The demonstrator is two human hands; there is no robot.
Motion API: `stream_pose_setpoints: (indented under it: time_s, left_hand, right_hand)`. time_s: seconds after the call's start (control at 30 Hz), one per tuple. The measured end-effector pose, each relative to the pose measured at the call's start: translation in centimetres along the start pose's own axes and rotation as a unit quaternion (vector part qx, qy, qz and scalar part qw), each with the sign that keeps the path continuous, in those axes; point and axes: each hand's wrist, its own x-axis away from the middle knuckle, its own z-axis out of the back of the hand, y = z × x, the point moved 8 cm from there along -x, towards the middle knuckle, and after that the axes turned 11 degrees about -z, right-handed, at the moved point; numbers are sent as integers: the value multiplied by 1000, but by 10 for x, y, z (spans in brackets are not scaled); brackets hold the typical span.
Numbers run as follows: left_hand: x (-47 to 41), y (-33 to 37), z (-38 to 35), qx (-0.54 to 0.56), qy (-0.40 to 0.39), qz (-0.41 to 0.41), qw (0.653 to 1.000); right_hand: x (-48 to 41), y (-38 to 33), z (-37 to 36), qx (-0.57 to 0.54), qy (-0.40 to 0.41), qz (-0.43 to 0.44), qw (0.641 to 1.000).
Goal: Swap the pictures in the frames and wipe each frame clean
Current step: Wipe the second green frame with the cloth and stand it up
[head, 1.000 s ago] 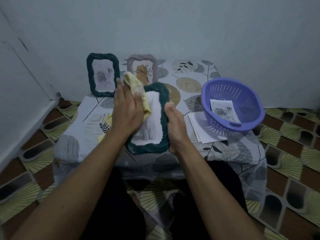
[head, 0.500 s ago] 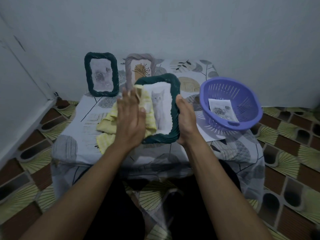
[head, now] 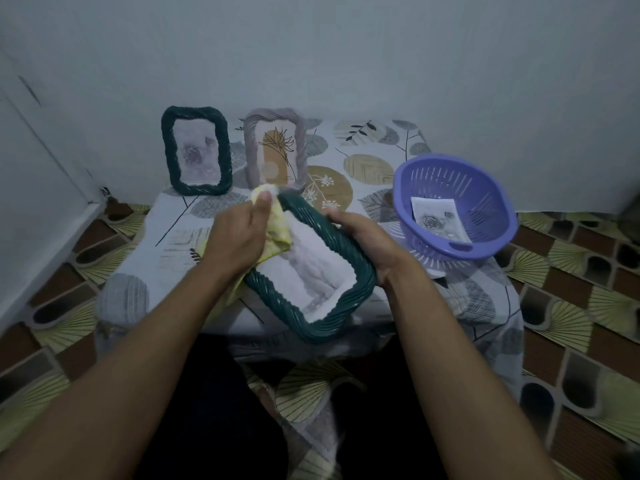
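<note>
Wiping under way. Yellow cloth [head: 277, 233] bunched and pinched under the thumb of the left hand [head: 239, 237], pressed onto the far corner of the held frame [head: 325, 332], on the side away from the purple basket [head: 485, 188]. Right hand [head: 367, 240] clamped on the basket-side long edge, fingers curled over the twisted rim. Held just left of the basket, close but not touching it. Glass side up, tipped toward the camera.

Long axis on a diagonal: far end aimed away from the basket, toward the standing green frame [head: 195, 150] and the grey frame [head: 275, 147], both well left of the basket and behind it — near end swung down toward the lap and slightly to the basket side. Picture inside too washed out to tell top from bottom.

To do this well, probably: open the cloth flatter instead of balled, and sweep along that long axis from far end to near. Then chase round the rope-like grooves of the rim — likely dust traps. Keep the right-hand grip on the rim only, off the glass, to avoid fresh prints. Brace firmly against the wiping push. Mind wide strokes on the basket side.
</note>
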Motion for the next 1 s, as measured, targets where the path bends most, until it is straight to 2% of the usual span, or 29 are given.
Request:
stream_pose_setpoints:
  time_s: [0.07,0.17,0.27,0.37,0.47,0.57,0.67,0.73,0.77,0.8,0.83,0.93,1.0]
  left_hand:
    - [5,-9,8,-4,61,68,996]
    - [14,-28,11,9,112,161,981]
    - [21,-34,5,25,120,200,972]
    - [25,-32,-2,25,109,194,974]
    - [22,-22,-9,-32,91,132,987]
    - [23,0,-34,-103,9,63,993]
    - [36,40,-62,-118,-66,-75,988]
    - [44,53,-70,-131,-93,-180,971]
    - [42,48,-68,-134,-97,-195,967]
    - [35,38,-63,-137,-94,-176,970]
    - [28,22,-55,-135,-76,-123,980]
    - [9,-24,-22,-70,36,95,992]
    - [4,-24,-12,-52,81,148,984]
  right_hand:
    - [-1,-1,1,-67,-19,2,998]
    - [1,-6,1,-155,-47,52,985]
    - [-2,-2,6,-171,13,76,982]
    - [-2,4,11,-98,130,98,982]
    - [4,3,10,-72,205,151,964]
    - [3,2,-2,-74,210,180,958]
    - [-1,1,-5,-49,216,166,961]
    - [0,-1,-1,-42,218,164,961]
    - [2,-1,-1,-35,213,165,962]
    - [4,-1,0,-30,212,165,963]
    - [7,0,-2,-32,214,163,963]
    - [12,1,-14,-15,212,181,960]
    - [13,2,-22,-18,220,191,957]
